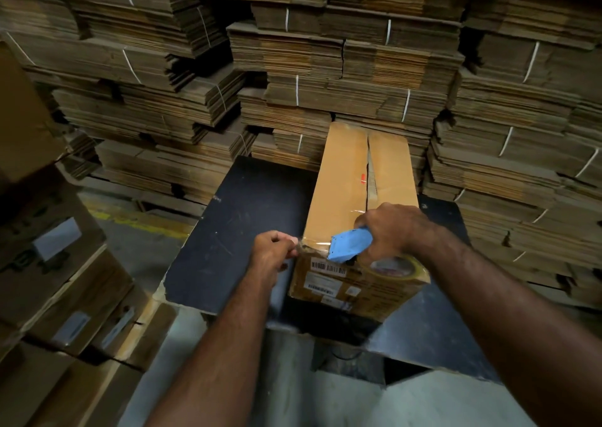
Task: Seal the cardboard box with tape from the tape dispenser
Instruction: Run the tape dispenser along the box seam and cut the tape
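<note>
My left hand (pixel 272 251) pinches the tape (pixel 314 247) end at the box (pixel 342 182) corner, right hand (pixel 392 227) grips the dispenser (pixel 348 247); slack pull risks wrinkling.

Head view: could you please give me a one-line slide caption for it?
Right hand runs a blue tape dispenser over the cardboard box while the left hand pinches the tape end at its corner.

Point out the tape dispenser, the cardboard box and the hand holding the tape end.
tape dispenser (pixel 350 244), head view, on its blue body.
cardboard box (pixel 342 179), head view, on the left top flap.
left hand (pixel 272 250), head view, on its back.
</note>
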{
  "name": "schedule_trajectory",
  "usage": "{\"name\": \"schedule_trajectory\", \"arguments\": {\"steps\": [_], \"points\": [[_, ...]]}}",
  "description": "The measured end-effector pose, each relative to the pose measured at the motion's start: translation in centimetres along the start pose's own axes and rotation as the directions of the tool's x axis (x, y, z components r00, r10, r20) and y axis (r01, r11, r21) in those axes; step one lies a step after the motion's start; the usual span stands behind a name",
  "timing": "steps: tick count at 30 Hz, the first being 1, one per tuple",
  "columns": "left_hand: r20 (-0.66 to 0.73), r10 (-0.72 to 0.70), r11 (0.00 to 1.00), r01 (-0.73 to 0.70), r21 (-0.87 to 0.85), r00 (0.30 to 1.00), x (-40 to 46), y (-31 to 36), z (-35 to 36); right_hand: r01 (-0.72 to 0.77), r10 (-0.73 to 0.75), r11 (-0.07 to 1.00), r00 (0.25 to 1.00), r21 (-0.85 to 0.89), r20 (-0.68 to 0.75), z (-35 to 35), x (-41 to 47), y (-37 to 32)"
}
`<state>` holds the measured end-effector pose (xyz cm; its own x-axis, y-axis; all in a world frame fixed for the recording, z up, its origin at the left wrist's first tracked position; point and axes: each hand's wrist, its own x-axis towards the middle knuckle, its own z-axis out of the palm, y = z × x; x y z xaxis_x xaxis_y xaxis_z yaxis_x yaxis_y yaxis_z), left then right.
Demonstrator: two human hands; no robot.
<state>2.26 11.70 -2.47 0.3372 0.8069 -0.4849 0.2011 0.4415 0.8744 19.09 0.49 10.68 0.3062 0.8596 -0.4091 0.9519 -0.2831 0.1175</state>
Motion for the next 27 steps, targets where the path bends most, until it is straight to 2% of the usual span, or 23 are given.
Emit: {"name": "schedule_trajectory", "arguments": {"steps": [3, 8, 11, 12, 13, 14, 15, 16, 17, 19, 20, 22, 25, 27], "points": [[0.05, -0.043, 0.992, 0.048, -0.117, 0.998, 0.3, -1.1, 0.6, -0.03, 0.031, 0.999, 0.998, -0.02, 0.054, -0.4, 0.5, -0.7], [0.101, -0.071, 0.987, 0.085, -0.133, 0.992, 0.9, -1.2, 0.2, -0.057, 0.058, 0.998, 0.996, -0.025, 0.066, -0.8, 0.5, -0.8], [0.096, -0.047, 0.996, 0.054, -0.075, 0.994, 1.2, -1.4, 0.0, -0.079, 0.081, 0.996, 0.995, -0.032, 0.064, -0.8, 0.4, -1.2], [0.068, 0.004, 0.999, -0.007, 0.051, 0.998, 1.3, -1.4, -0.1, -0.084, 0.086, 0.996, 0.994, -0.032, 0.063, -0.8, 0.4, -1.2], [0.03, 0.083, 0.956, -0.088, 0.28, 0.996, 1.4, -1.4, -0.2, -0.09, 0.092, 0.995, 0.994, -0.031, 0.063, -0.8, 0.3, -1.2], [-0.004, 0.151, 0.839, -0.126, 0.53, 0.989, 1.3, -1.5, -0.5, -0.096, 0.097, 0.995, 0.993, -0.03, 0.064, -0.8, 0.2, -1.3], [-0.022, 0.225, 0.727, -0.152, 0.67, 0.974, 0.9, -1.6, -0.7, -0.101, 0.102, 0.994, 0.993, -0.029, 0.062, -0.8, 0.1, -1.4], [-0.004, 0.3, 0.687, -0.213, 0.695, 0.954, 0.2, -1.8, -1.0, -0.105, 0.106, 0.994, 0.992, -0.029, 0.061, -0.8, 0.1, -1.5], [0.057, 0.397, 0.668, -0.331, 0.667, 0.916, -0.5, -2.1, -1.1, -0.11, 0.111, 0.994, 0.992, -0.027, 0.061, -0.7, 0.1, -1.5], [0.261, 0.559, 0.558, -0.59, 0.583, 0.787, -1.3, -2.6, -0.8, -0.122, 0.123, 0.992, 0.99, -0.026, 0.068, -0.7, 0.1, -1.6], [0.354, 0.585, 0.495, -0.667, 0.557, 0.73, -1.4, -3.0, -0.6, -0.127, 0.128, 0.992, 0.989, -0.024, 0.071, -0.9, 0.1, -1.6], [0.403, 0.591, 0.455, -0.701, 0.549, 0.699, -1.5, -3.7, -0.3, -0.127, 0.128, 0.992, 0.989, -0.018, 0.078, -0.9, 0.1, -1.7], [0.296, 0.635, 0.48, -0.665, 0.572, 0.713, -1.3, -4.5, 0.2, -0.136, 0.137, 0.991, 0.988, -0.021, 0.077, -0.7, 0.2, -1.7], [0.259, 0.68, 0.465, -0.676, 0.572, 0.686, -1.0, -4.9, 0.4, -0.132, 0.133, 0.991, 0.989, -0.025, 0.066, -0.5, 0.2, -1.6]]}}
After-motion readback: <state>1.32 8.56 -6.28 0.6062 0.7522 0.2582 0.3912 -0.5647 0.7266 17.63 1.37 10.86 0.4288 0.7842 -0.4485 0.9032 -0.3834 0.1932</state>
